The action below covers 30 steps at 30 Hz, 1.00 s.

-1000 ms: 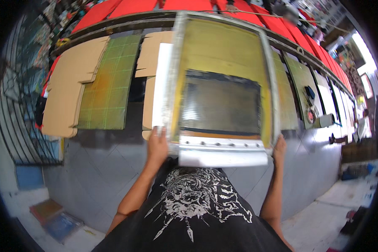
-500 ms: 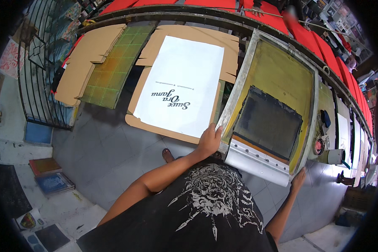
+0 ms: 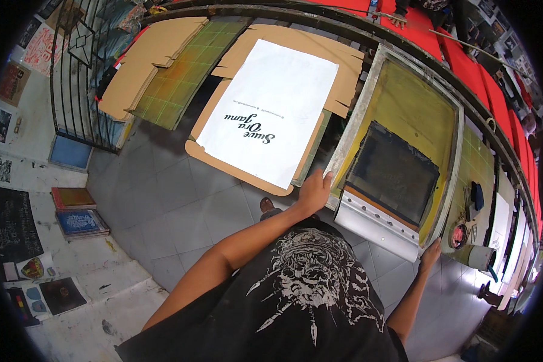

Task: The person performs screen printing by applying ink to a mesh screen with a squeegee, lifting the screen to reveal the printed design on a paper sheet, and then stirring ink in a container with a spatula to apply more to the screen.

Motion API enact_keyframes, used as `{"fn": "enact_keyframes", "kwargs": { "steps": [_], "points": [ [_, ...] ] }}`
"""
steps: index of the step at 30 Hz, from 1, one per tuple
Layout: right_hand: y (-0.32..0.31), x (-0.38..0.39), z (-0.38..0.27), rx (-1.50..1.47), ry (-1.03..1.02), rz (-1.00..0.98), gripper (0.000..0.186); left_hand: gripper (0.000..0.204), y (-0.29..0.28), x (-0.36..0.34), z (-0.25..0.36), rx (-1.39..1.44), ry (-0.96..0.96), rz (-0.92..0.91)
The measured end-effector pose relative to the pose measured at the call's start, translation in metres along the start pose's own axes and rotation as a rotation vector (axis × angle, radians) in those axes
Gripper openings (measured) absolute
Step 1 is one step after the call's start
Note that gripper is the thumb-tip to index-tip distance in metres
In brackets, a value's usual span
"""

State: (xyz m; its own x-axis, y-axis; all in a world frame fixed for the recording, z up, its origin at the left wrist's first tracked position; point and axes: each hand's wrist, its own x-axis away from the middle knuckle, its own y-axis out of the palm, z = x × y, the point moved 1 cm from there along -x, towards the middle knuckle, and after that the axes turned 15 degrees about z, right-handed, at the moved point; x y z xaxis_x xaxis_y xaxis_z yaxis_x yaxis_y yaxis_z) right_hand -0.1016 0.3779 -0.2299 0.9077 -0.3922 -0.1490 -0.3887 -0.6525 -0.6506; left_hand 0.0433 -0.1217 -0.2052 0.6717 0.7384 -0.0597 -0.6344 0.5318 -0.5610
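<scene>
A screen printing frame [image 3: 351, 134] with yellow mesh lies tilted in front of me on the right. My left hand [image 3: 315, 192] grips its near left corner. Around the near right corner, the fingers of my right hand [image 3: 429, 256] are closed, partly hidden by the frame. A squeegee [image 3: 377, 232] with a silver metal holder and orange-brown blade rests across the near end of the mesh. Beyond it spreads a dark ink patch [image 3: 395, 172]. Left of the frame, a white sheet [image 3: 283, 78] with black lettering lies on flat brown cardboard [image 3: 338, 57].
Further left are a green gridded board [image 3: 184, 75] and more cardboard [image 3: 145, 63]. To the right stand a pot [image 3: 481, 258] and an open tin [image 3: 459, 236]. Red cloth panels [image 3: 464, 66] hang over the far side, near another person's hand [image 3: 397, 22]. A metal rail [image 3: 283, 19] runs behind.
The view has turned, so most of the scene sits further right. Both my hands keep their hold on the frame, and the squeegee stays on the mesh.
</scene>
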Motion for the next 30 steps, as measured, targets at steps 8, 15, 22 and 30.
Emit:
{"fn": "enact_keyframes", "kwargs": {
  "steps": [8,15,22,30],
  "points": [
    [0.008,-0.016,0.009,0.093,-0.032,-0.017,0.062,0.04,0.008,-0.004,0.003,-0.005,-0.004,0.033],
    [0.012,-0.026,0.013,0.279,-0.017,-0.115,0.06,0.038,0.015,0.0,-0.005,0.035,0.03,0.056],
    [0.019,-0.029,0.026,0.135,-0.17,0.022,0.051,0.039,0.011,-0.003,0.005,-0.025,-0.03,-0.041],
    [0.011,-0.026,0.019,0.095,-0.152,0.019,0.051,0.049,-0.002,0.005,0.008,0.097,-0.171,-0.17]
  ]
}}
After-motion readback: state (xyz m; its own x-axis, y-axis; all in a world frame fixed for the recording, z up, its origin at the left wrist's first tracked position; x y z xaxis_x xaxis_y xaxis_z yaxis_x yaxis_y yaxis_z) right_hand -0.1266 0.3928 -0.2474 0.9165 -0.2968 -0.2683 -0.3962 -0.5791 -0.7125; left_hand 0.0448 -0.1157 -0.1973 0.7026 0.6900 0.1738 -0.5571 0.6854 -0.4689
